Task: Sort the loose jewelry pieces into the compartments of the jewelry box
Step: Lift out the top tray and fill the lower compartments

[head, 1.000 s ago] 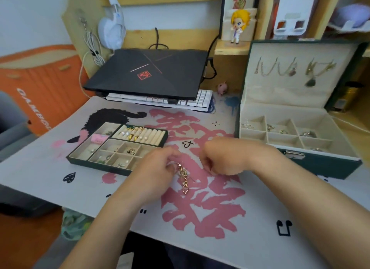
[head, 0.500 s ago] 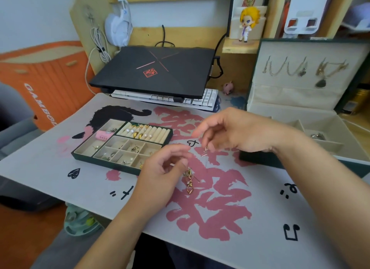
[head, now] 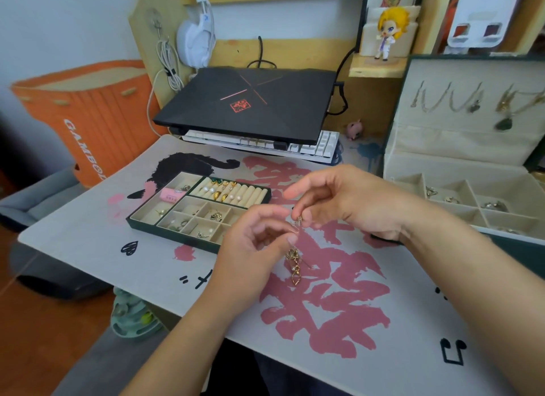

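Observation:
My left hand (head: 253,248) pinches the top of a gold dangling earring (head: 295,267), which hangs above the desk mat. Just above it, my right hand (head: 339,202) pinches a small gold piece (head: 299,220) between thumb and finger; the two hands nearly touch. A green removable tray (head: 165,236) with beige compartments lies left of my hands and holds rings, pearl studs and small earrings. The open green jewelry box (head: 392,165) stands at the right, with several small pieces in its compartments and necklaces hanging in its lid.
A printed desk mat (head: 368,322) covers the table. Behind it a closed black laptop (head: 250,101) rests over a white keyboard (head: 321,145). White headphones (head: 197,39) hang on the wooden panel. An orange basket (head: 88,109) stands at the left.
My right hand lifted off the mat with a small piece pinched in it and came to just above my left hand. The left hand keeps holding the dangling earring.

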Available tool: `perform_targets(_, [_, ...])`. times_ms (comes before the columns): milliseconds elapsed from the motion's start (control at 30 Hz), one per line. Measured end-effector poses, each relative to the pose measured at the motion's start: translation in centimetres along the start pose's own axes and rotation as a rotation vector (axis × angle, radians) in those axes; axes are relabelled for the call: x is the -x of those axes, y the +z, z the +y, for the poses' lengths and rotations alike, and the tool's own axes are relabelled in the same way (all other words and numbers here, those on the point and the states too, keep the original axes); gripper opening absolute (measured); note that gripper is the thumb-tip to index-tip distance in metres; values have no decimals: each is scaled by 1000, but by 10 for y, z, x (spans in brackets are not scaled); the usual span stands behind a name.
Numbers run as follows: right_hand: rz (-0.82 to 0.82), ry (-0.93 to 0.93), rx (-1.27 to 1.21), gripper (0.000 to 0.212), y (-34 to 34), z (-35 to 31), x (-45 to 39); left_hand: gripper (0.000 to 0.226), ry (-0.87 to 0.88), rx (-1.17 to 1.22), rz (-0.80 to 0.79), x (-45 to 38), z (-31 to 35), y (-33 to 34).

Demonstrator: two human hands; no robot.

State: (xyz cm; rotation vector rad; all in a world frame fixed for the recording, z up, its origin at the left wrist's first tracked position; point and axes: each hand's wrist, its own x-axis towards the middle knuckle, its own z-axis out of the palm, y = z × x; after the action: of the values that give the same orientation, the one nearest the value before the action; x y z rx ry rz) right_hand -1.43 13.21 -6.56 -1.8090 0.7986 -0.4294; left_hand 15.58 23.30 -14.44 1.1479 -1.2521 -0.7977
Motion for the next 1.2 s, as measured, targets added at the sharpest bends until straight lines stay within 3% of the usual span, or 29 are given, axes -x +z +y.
perform_targets(100, [3, 42, -43, 34, 0, 2, -1, 21, 58, 15, 25, 0, -1, -1])
perform_targets(300, [-54, 85, -20, 19, 8, 6, -1, 24, 85, 45, 28, 1, 0, -1])
perform_targets(533, [-108, 171, -257, 17, 8, 6, -1, 24, 85, -8, 57, 3, -3, 2])
perform_targets(1033, [-167, 165, -202, 17, 6, 7, -1, 11, 67, -121, -10, 5, 4, 6])
perform_targets(1200, [-153, 158, -203, 19, 7, 10, -3, 14, 117, -95, 121, 4, 2, 1])
